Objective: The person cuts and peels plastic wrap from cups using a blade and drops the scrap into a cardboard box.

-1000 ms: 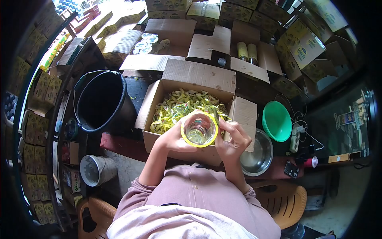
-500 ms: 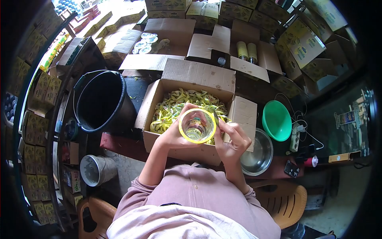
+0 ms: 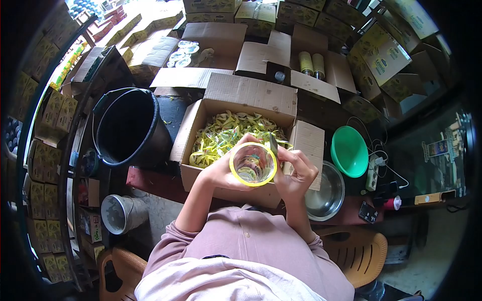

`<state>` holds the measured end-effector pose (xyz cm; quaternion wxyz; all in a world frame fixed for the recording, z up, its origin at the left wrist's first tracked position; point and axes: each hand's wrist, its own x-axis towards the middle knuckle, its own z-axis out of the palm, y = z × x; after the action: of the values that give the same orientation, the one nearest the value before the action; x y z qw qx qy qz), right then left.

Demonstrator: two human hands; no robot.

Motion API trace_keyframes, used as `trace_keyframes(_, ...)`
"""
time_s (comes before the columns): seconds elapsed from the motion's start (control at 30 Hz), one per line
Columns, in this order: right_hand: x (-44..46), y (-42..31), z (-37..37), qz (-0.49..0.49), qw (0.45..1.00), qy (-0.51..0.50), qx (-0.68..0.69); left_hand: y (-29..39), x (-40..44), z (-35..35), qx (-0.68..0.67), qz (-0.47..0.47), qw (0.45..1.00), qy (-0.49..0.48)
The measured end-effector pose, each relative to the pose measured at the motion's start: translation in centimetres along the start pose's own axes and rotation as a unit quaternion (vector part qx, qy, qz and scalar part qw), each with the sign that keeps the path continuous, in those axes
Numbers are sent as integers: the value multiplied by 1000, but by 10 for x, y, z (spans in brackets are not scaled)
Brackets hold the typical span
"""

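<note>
My left hand (image 3: pixel 219 171) is wrapped round a clear cup (image 3: pixel 253 184) with a bright yellow rim, its mouth tilted up toward me. Pinched in my right hand (image 3: pixel 296 175) is a small dark knife (image 3: pixel 273 144), its flat blade pointing up beside the cup's right edge. Most of its handle is hidden by my fingers. Just beyond both hands, an open cardboard box (image 3: pixel 188 175) holds a heap of yellow-green plastic strips (image 3: pixel 228 128).
A black bucket (image 3: pixel 153 143) stands left of the box, a grey pail (image 3: pixel 123 215) below it. On the right are a green bowl (image 3: pixel 350 150) and a metal basin (image 3: pixel 329 200). Farther back, an open carton (image 3: pixel 216 35) has lidded cups inside; another (image 3: pixel 336 70) holds two yellow cylinders.
The cup and my left hand have shifted slightly toward me and to the right. The blade beside the rim has turned, showing a broader face.
</note>
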<state>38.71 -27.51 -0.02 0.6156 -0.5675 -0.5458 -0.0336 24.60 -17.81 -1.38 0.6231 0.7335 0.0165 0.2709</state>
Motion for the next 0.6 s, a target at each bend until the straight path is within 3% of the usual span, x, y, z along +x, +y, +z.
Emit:
trace_keyframes(0.03, 0, 0, 0, 3, 1000, 11, -4, -1, 1, -1, 18, 14, 1000, -7)
trace_keyframes(0.13, 0, -4, -3, 23, 999, 32, -21, -6, -1, 4, -93, -26, 992, 81)
trace_keyframes(0.3, -1, -7, 0, 7, 997, 62, -43, -7, 4, 7, -65, 10, 985, 162)
trace_keyframes(0.4, 1, -9, 3, -6, 997, 60, -53, -7, 8, 12, -62, 53, 982, 168)
trace_keyframes(0.6, 0, -9, 6, -23, 997, 54, -49, -6, 3, 10, -14, 51, 985, 162)
